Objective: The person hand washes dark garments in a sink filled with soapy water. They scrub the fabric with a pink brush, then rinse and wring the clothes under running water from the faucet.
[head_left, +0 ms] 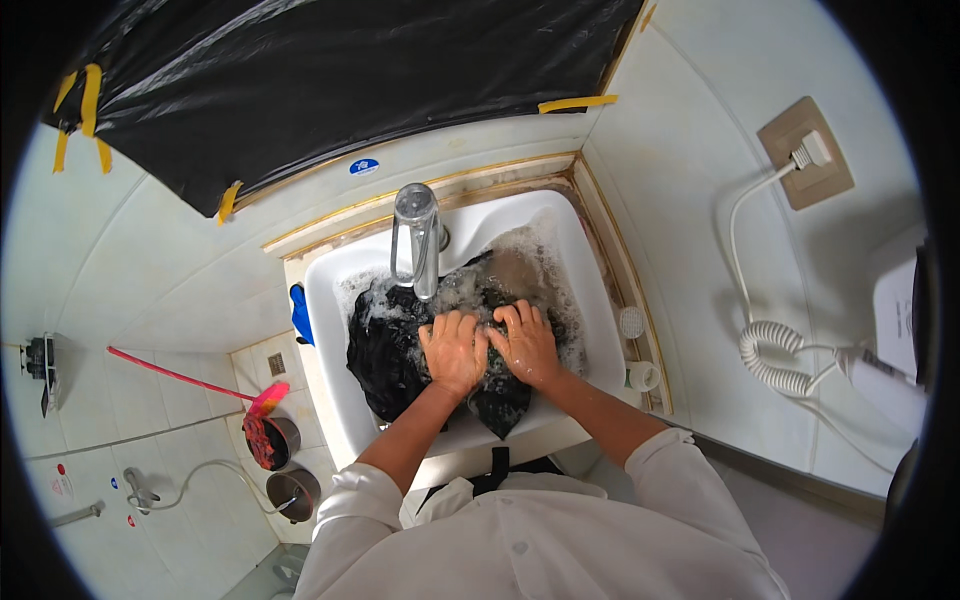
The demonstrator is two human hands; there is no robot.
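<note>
Reader: What occupies the centre, and how is it handled?

Author: A wet black cloth (385,350) lies bunched in a white washbasin (590,290), partly submerged in murky water, with suds (545,232) gathered toward the far right corner. The left hand (456,352) rests on the middle of the cloth, back upward and fingers bent; the right hand (530,345) lies just beside it, fingers likewise bent and thumb directed toward the left. Whether either hand grips a fold or merely presses cannot be told, as both palms are hidden.

Reader: And what surrounds the basin?

Author: A chrome tap (420,240) stands at its far rim, reaching over the cloth. Above, black plastic sheeting (380,80) is held by strips of yellow tape (577,103). To the right, a white plug (812,150) sits in a wall socket (775,145), and a white coiled cord (765,360) hangs lower down. To the left, two buckets (290,437) stand near each other on the tiled floor (255,345), a pink-red stick (180,370) extending beside them
</note>
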